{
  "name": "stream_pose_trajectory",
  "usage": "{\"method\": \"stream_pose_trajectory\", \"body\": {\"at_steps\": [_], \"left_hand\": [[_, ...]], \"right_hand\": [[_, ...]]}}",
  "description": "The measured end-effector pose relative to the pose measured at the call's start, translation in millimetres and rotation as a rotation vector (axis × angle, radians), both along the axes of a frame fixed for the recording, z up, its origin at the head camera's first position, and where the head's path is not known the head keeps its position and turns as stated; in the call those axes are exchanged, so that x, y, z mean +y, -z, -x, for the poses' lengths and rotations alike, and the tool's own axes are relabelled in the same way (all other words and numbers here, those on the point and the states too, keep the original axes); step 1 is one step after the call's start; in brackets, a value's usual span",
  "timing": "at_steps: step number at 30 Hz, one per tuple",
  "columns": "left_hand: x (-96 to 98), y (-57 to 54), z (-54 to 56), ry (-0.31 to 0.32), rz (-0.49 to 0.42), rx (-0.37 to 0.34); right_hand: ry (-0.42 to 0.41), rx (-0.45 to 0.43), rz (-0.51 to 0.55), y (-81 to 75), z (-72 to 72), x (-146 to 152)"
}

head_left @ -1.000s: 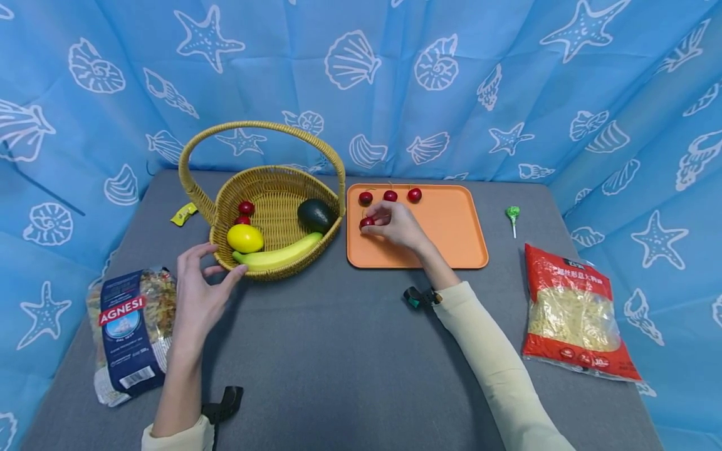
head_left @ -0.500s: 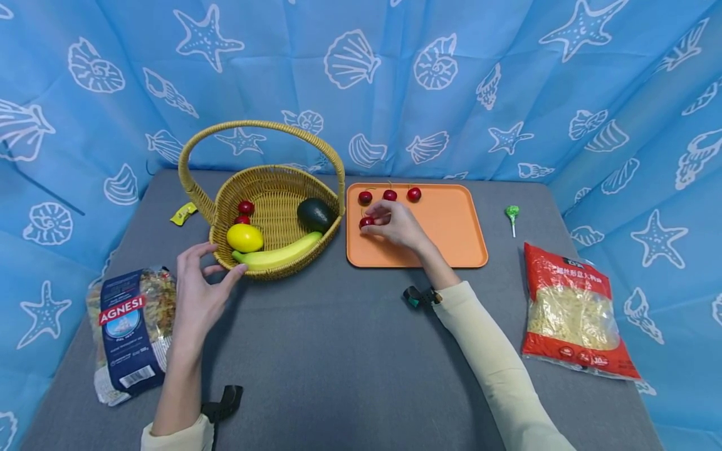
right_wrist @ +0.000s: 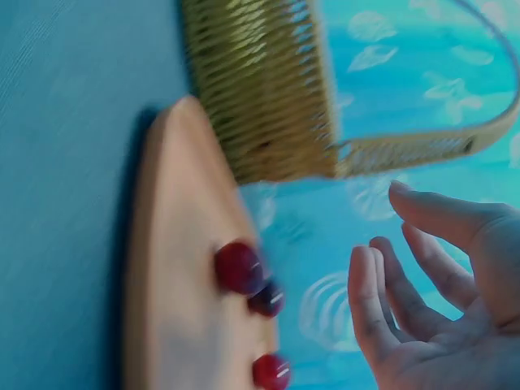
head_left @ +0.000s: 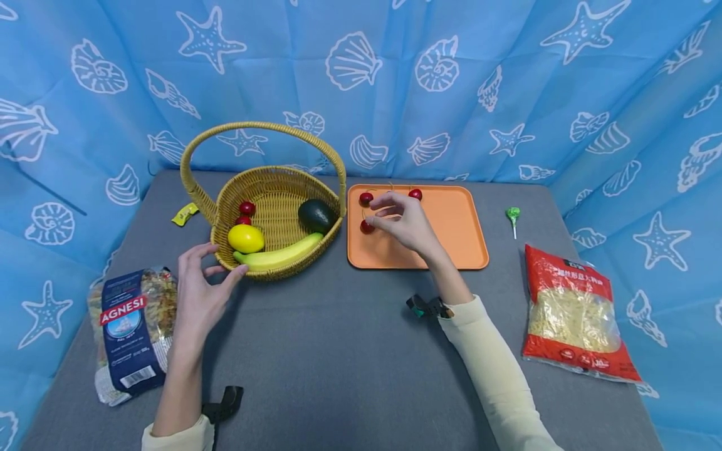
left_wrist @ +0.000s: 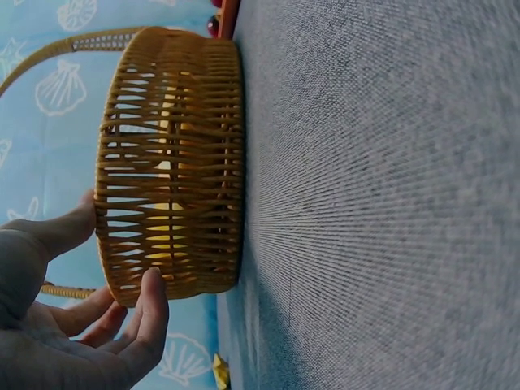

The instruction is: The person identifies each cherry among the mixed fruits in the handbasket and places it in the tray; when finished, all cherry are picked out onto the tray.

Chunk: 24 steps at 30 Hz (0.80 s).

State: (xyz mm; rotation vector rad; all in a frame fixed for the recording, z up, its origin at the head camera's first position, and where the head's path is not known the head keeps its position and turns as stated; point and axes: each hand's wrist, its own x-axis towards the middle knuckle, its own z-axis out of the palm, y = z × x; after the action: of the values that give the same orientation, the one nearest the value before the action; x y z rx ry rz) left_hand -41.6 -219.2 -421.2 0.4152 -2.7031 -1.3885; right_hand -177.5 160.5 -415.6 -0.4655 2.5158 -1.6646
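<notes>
Behind the far edge of the table (head_left: 338,376) hung a big blue curtain (head_left: 361,116) with white shells and starfish on it. The brown woven basket (head_left: 279,216) stood near the table's far left corner, its tall handle up. The orange tray (head_left: 451,232) lay flat by the far edge, a bit right of the middle. A red pasta bag (head_left: 575,313) lay by the right edge, and a dark blue pasta bag (head_left: 126,332) by the left edge.

The left hand (head_left: 200,291) held the basket by its near left side, with the thumb and fingers wide apart and bent around it. The right hand (head_left: 403,219) was over the tray, half open, thumb and fingers apart, with nothing in it.

In the basket, a yellow banana (head_left: 281,254) lay along the near side, a dark avocado (head_left: 316,216) on the right and a lemon (head_left: 245,238) on the left. A green lollipop (head_left: 512,213) was near the table's far right corner. A yellow candy (head_left: 185,214) sat near the left edge, beside the basket.

Smallest were the red cherries (head_left: 367,227). Two were behind the lemon. On the tray, one lay near the left edge, by the right thumb, and others lay along the far edge, partly behind the hand.
</notes>
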Motion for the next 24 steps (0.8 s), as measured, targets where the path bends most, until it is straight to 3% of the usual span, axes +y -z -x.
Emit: {"method": "stream_pose_trajectory", "body": {"at_steps": [5,12,19,24], "left_hand": [[0.2,-0.1,0.3,0.001,-0.003,0.004],[0.7,-0.1,0.6,0.003,-0.005,0.007],[-0.2,0.0,0.3,0.004,-0.002,0.006],[-0.7,0.2,0.5,0.009,-0.01,-0.001]], "right_hand": [[-0.033,0.056,0.127,-24.9,-17.6,-15],[-0.179,0.108,0.209,-47.1,-27.6,-50],[-0.326,0.083,0.177,-56.2,-17.2,-97],[-0.379,0.117,0.059,-57.4,5.2,-131]]}}
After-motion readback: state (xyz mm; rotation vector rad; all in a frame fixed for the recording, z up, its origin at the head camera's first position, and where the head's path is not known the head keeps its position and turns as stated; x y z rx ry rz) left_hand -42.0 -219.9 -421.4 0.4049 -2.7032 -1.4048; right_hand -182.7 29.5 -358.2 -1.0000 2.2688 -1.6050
